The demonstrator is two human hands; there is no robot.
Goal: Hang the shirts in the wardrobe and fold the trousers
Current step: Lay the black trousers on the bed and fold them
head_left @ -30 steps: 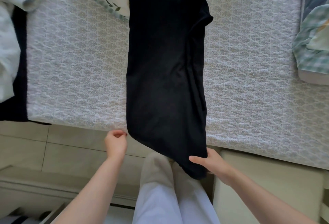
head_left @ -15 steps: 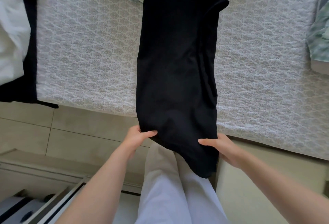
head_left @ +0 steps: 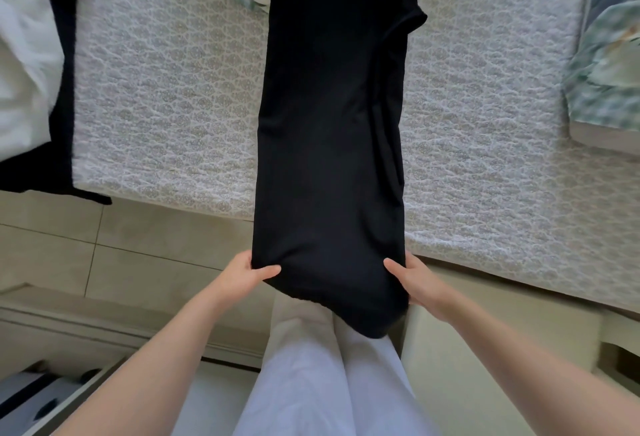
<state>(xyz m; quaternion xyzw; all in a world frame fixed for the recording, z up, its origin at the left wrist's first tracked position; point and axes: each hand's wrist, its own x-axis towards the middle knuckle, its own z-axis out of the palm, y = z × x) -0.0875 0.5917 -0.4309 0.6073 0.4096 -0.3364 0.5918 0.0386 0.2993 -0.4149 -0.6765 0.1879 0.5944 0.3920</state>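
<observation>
While the black trousers point(head_left: 329, 144) overhang the bed point(head_left: 166, 106) edge, the left hand point(head_left: 244, 271) and right hand point(head_left: 415, 279) pinch their near corners, bare quilt on both sides.

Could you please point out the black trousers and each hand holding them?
black trousers point(head_left: 329, 124), head view, middle of the cloth.
left hand point(head_left: 246, 272), head view, back of the hand.
right hand point(head_left: 415, 279), head view, back of the hand.

Bed w/ white-grey quilted patterned cover point(head_left: 166, 106) across top; glossy beige floor tiles point(head_left: 138, 238) below, L side; cream flat-topped cabinet point(head_left: 485, 349) btm R; open pale drawer point(head_left: 52, 401) btm L. Soft daylight.
</observation>
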